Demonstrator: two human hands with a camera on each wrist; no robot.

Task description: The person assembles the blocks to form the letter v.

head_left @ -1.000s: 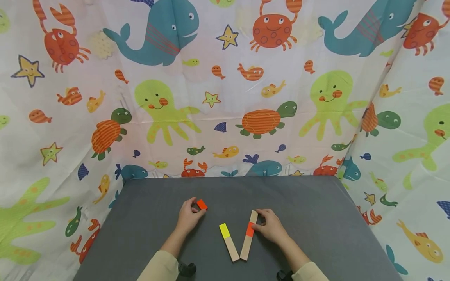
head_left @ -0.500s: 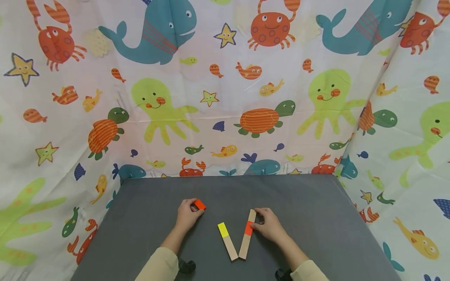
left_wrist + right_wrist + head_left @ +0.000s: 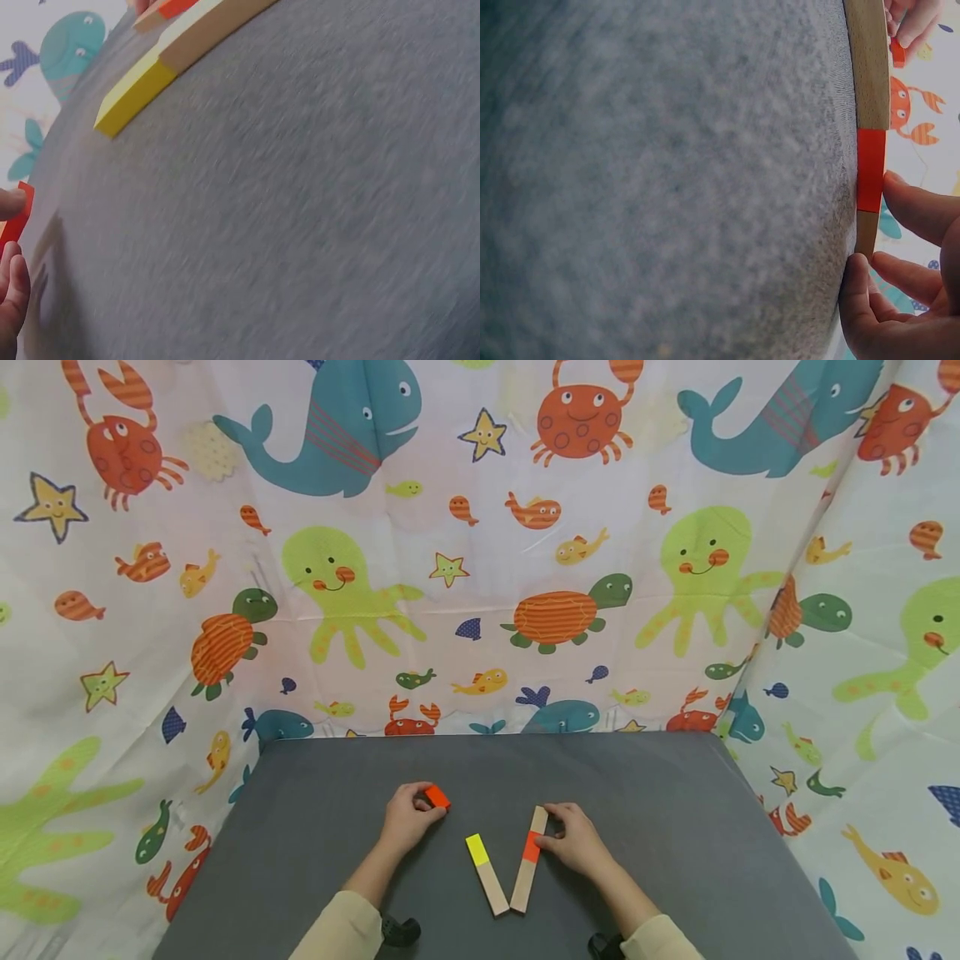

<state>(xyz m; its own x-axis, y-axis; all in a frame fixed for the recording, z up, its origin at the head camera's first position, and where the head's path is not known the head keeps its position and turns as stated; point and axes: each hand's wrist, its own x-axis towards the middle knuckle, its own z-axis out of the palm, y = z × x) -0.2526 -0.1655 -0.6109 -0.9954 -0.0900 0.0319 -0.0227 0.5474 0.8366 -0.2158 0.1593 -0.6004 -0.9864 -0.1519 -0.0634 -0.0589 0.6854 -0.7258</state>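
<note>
In the head view, two strips of blocks lie on the table in a V, near ends meeting. The right strip has a plain wooden block (image 3: 522, 887) nearest, then an orange-red block (image 3: 531, 847), then a shorter plain wooden block (image 3: 539, 819) at its far end. My right hand (image 3: 581, 841) grips that end, fingertips at the short block and thumb beside the orange-red one. A longer plain block (image 3: 492, 889) and a yellow block (image 3: 477, 850) form the left strip. Beyond it, my left hand (image 3: 407, 817) pinches a loose orange-red block (image 3: 437, 797) between thumb and fingers.
A grey cloth covers the table (image 3: 660, 777). Behind and beside it hangs a white curtain (image 3: 480, 635) with printed sea animals. Black straps sit at both wrists, below the pale sleeves (image 3: 341, 928).
My left hand has shifted slightly to the right with its orange-red block over the last half second. The right hand and both strips stay where they were.
</note>
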